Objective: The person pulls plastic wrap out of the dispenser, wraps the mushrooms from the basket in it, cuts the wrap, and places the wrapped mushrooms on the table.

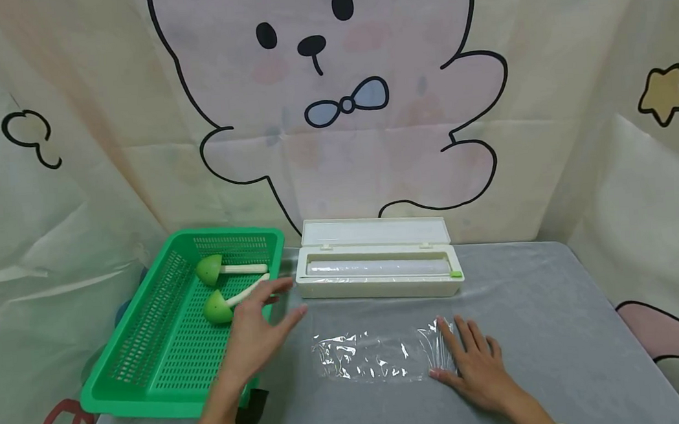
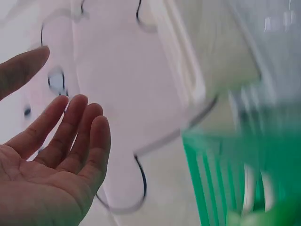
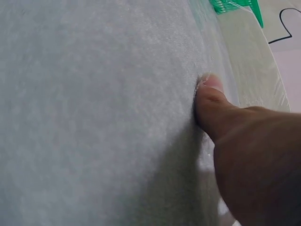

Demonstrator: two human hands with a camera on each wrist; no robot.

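Note:
A sheet of clear plastic wrap (image 1: 372, 359) lies on the grey cloth. My right hand (image 1: 477, 369) rests on its right edge with spread fingers; in the right wrist view the thumb (image 3: 211, 101) touches the cloth at the film. My left hand (image 1: 256, 330) hovers at the basket's right rim, fingers parted and nothing held, palm visible in the left wrist view. Behind the film stands a white wrap dispenser box (image 1: 379, 289), lid raised, with a roll of film (image 1: 378, 268) inside. Two green dome-headed, white-stemmed pieces, like mushrooms (image 1: 210, 270), lie in the green basket (image 1: 186, 377).
The grey tablecloth (image 1: 532, 310) reaches to the right and front. A curtain (image 1: 573, 29) with a cartoon bear hangs right behind the dispenser and along both sides. The basket takes up the table's left side.

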